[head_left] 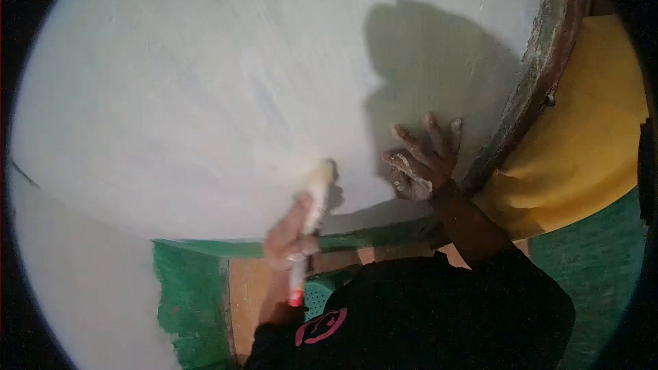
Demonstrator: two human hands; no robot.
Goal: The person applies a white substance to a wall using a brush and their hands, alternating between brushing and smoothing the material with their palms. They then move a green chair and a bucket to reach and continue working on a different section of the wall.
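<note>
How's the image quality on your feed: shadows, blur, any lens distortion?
Head view: a large dark shadow falls on the white surface above the right hand; head view: the left hand and its brush-like tool look smeared, probably motion blur; head view: corners go black, and edges bow in a wide-angle way.

Dim light; black rounded vignette, edges bowed. Large soft shadow (439, 48) on matte whitish wall (205, 96). Bare left hand (286, 238) and pale, red-ended stick-shaped tool (318, 199) blurred.
</note>
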